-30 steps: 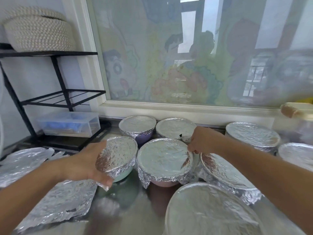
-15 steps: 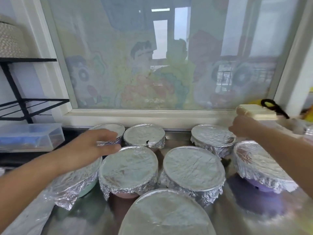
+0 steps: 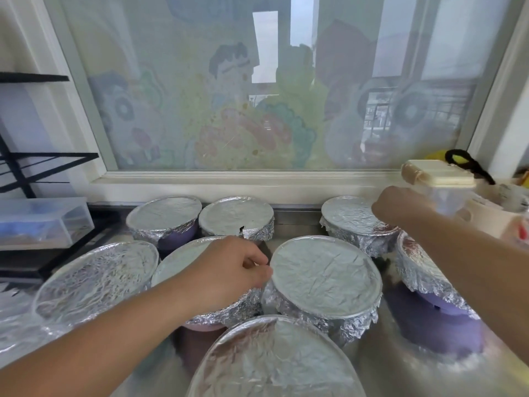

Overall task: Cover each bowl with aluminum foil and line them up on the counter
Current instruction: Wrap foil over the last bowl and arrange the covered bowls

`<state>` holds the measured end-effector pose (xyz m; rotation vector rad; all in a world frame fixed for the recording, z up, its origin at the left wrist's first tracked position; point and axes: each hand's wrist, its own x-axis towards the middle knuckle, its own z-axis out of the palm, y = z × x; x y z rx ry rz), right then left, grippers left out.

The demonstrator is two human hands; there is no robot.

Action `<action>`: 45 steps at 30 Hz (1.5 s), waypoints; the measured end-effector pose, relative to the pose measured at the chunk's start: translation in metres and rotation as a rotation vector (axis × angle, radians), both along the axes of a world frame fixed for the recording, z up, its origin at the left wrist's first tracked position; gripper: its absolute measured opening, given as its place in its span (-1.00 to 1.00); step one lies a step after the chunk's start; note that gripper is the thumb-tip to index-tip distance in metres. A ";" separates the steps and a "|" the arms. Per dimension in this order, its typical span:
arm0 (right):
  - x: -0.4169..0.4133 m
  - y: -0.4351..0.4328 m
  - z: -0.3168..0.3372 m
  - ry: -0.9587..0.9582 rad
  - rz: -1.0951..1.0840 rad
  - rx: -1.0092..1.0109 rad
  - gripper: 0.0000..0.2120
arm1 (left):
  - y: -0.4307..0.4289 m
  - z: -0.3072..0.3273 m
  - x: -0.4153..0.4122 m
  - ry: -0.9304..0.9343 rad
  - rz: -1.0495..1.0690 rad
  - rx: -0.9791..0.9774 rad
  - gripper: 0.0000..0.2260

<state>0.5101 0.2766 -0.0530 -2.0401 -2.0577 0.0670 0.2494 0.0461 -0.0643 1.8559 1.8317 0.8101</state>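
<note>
Foil-covered bowls (image 3: 325, 277) crowd the steel table (image 3: 429, 368). The left hand (image 3: 229, 270), fingers curled, rests on a pink foil-covered bowl (image 3: 206, 319). The right hand (image 3: 398, 206), closed, reaches past toward a clear lidded container (image 3: 440, 181).

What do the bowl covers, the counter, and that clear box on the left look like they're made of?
Bowl covers: aluminum foil, shiny, crinkled, crimped at the rims. Counter: probably stainless steel, given its blurry reflections. Clear box: looks like translucent plastic, with blue contents showing through.

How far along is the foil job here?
Covering looks done: all eight bowls in view wear foil, though the back bowl has a small tear at its rim. In hand: the left hand rests on a middle bowl; the right hand reaches toward the back right. Left: the bowls sit clustered, not in a line.
</note>
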 end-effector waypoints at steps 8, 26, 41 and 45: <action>-0.019 -0.003 0.009 0.155 0.039 -0.040 -0.87 | -0.005 -0.004 0.000 -0.113 -0.089 -0.102 -0.75; 0.043 -0.042 0.035 0.173 0.026 -0.034 -0.67 | -0.008 -0.007 0.003 0.096 -0.078 0.022 -0.82; 0.140 -0.107 0.009 0.187 -0.145 -0.353 -0.70 | -0.008 -0.004 0.012 0.249 -0.038 0.000 -0.77; 0.126 -0.107 0.008 0.345 -0.140 -0.347 -0.70 | -0.010 -0.005 0.014 0.330 -0.049 0.021 -0.82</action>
